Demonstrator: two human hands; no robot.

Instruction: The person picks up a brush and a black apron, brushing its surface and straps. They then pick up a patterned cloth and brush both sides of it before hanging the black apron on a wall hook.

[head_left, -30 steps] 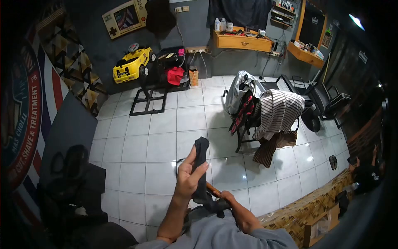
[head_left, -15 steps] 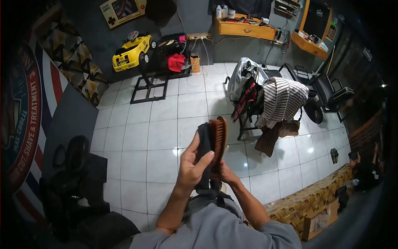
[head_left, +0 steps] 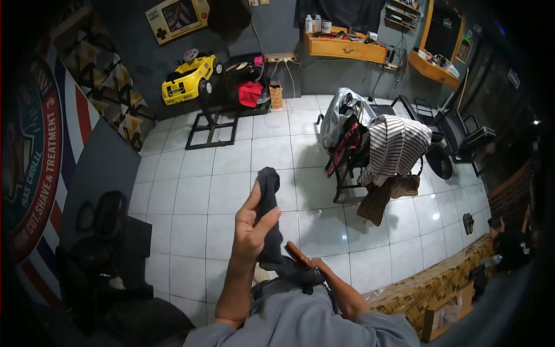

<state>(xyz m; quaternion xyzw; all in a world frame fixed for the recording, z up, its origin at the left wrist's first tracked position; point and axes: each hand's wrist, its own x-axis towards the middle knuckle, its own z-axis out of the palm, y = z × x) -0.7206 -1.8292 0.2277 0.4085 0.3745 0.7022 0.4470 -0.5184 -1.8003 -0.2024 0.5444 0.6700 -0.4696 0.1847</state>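
A dark strip of cloth (head_left: 269, 199) stands up in my left hand (head_left: 251, 231), pinched between thumb and fingers. Its lower part hangs down towards my waist and bends to the right. My right hand (head_left: 317, 268) is low in front of my body, closed round a brown wooden brush (head_left: 298, 254). The brush is tilted, its wooden back showing, close beside the lower cloth. Its bristles are hidden from view.
Striped cloths (head_left: 396, 144) and a silver-grey bag (head_left: 341, 115) cover a chair ahead right. Black salon chairs (head_left: 457, 133) stand behind. A black metal frame (head_left: 213, 130) is on the tiled floor. A patterned bench (head_left: 428, 277) and a seated person (head_left: 514, 246) are at right.
My right hand has brought the brush down from beside the cloth's upper part to near my waist. My left hand and the cloth have shifted slightly left.
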